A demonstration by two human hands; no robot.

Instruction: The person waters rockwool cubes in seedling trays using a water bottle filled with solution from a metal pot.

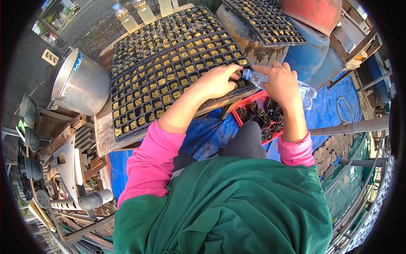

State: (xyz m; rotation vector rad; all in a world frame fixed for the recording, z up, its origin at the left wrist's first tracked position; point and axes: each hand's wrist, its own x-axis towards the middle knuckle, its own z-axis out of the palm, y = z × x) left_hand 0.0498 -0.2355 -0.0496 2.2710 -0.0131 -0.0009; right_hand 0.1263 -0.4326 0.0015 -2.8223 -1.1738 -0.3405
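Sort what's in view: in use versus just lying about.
In use: left hand, right hand, plastic bottle, seed tray.
Lying about: metal pot, red crate, second tray, back bottles.

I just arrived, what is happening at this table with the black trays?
A person in pink sleeves works at a black seedling tray filled with yellowish cubes. The left hand rests with its fingertips on the cells at the tray's near right corner. The right hand holds a clear plastic bottle, its neck pointing at that same corner. A red crate of small pots stands below the hands.
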